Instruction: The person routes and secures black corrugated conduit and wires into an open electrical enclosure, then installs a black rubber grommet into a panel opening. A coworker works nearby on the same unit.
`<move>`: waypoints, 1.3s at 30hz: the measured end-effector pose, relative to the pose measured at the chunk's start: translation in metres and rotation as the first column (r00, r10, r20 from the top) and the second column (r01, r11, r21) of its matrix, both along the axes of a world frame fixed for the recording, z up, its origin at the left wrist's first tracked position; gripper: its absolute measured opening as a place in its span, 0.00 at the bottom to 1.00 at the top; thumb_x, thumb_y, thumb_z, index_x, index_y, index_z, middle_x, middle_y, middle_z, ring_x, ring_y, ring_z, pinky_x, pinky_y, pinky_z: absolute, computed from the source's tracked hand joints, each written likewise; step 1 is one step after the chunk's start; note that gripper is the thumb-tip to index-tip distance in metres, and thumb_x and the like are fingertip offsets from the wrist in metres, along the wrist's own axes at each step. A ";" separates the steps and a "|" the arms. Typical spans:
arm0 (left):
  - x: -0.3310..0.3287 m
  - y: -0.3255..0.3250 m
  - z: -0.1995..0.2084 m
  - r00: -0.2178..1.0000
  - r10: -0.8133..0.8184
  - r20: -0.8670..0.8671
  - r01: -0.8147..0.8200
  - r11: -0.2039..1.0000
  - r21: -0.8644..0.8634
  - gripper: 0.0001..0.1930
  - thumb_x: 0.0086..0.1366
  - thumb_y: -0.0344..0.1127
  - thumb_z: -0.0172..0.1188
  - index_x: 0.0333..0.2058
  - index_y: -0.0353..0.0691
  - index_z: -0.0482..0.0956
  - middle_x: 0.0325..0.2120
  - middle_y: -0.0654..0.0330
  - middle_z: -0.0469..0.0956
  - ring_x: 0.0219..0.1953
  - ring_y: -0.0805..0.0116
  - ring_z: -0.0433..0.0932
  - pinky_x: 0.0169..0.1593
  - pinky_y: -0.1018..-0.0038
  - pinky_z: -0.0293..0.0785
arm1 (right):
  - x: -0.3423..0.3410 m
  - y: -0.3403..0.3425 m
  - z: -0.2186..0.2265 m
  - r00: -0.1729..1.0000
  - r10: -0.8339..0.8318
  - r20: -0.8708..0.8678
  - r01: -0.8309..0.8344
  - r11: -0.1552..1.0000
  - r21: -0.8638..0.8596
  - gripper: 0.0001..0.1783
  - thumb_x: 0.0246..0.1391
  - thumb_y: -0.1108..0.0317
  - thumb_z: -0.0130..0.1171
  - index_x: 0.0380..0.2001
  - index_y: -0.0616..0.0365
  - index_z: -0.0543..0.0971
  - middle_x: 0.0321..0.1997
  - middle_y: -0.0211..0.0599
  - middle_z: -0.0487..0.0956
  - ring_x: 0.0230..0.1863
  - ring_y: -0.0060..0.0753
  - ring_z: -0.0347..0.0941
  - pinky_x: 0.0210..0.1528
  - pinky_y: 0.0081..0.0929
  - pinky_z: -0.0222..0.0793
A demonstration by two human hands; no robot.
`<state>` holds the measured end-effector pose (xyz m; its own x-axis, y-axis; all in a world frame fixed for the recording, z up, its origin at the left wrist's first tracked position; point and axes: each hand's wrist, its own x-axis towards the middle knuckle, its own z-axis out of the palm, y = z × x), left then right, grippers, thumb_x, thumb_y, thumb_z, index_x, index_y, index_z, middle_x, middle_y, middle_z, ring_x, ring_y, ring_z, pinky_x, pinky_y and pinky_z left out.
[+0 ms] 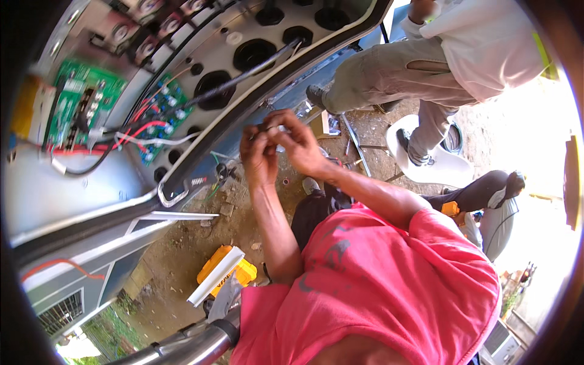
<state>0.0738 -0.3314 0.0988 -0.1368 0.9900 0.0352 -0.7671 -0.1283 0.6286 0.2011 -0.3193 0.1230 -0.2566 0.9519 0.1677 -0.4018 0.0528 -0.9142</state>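
Observation:
My left hand point(260, 157) and my right hand point(298, 143) meet in front of the rim of an open metal cabinet point(246, 30). The fingers of both are pinched together around something small and dark, mostly hidden by the fingertips. I cannot tell what it is. Inside the cabinet, to the left of my hands, are a green circuit board point(109, 85) and a second green board point(173, 106) with red, white and black wires. One black cable point(243, 76) runs up to a round black opening in the panel. A silver hook-shaped piece point(172, 199) hangs at the cabinet's lower rim.
A person in grey trousers point(389, 70) stands at the upper right, by a white plastic chair point(426, 167). Another person's dark-clothed leg point(480, 188) shows at the right. On the dirt ground lie a yellow case point(243, 272) with a white strip point(216, 277), and a small cardboard box point(322, 125).

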 end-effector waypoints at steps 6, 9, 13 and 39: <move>0.004 -0.019 0.020 0.976 -0.146 -0.159 0.137 0.988 -0.066 0.11 0.72 0.26 0.65 0.50 0.41 0.77 0.43 0.58 0.84 0.38 0.74 0.80 0.38 0.80 0.75 | 0.045 -0.028 0.002 1.000 -0.018 -0.022 0.015 0.990 -0.140 0.11 0.73 0.63 0.61 0.48 0.59 0.80 0.49 0.29 0.80 0.49 0.21 0.75 0.57 0.27 0.71; -0.002 -0.020 0.036 0.968 -0.071 -0.239 0.052 0.995 -0.086 0.11 0.73 0.26 0.62 0.52 0.40 0.77 0.46 0.56 0.85 0.40 0.73 0.82 0.42 0.80 0.76 | 0.052 -0.038 0.014 1.000 -0.012 -0.027 0.006 0.974 -0.226 0.13 0.73 0.60 0.62 0.50 0.59 0.80 0.48 0.27 0.81 0.50 0.22 0.76 0.57 0.30 0.73; -0.003 -0.020 0.058 0.919 0.013 -0.394 -0.057 0.993 -0.099 0.20 0.76 0.34 0.59 0.63 0.39 0.74 0.58 0.54 0.79 0.55 0.68 0.80 0.59 0.69 0.75 | 0.052 -0.047 0.033 0.995 -0.004 -0.096 -0.029 0.940 -0.339 0.13 0.73 0.58 0.62 0.49 0.57 0.81 0.49 0.28 0.82 0.51 0.22 0.77 0.56 0.31 0.74; 0.058 0.025 0.075 0.939 0.113 0.325 -0.163 0.978 0.132 0.26 0.62 0.52 0.77 0.57 0.56 0.81 0.55 0.58 0.78 0.54 0.61 0.81 0.53 0.61 0.78 | 0.270 -0.098 -0.068 0.986 -0.160 -0.044 0.055 0.567 -0.822 0.10 0.71 0.58 0.59 0.47 0.49 0.81 0.40 0.22 0.79 0.37 0.19 0.73 0.38 0.24 0.70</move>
<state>0.1317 -0.3068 0.1736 -0.3004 0.9463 0.1193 -0.8897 -0.3231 0.3226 0.4708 -0.4170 0.0547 -0.1741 0.7161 -0.6760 -0.5358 -0.6448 -0.5451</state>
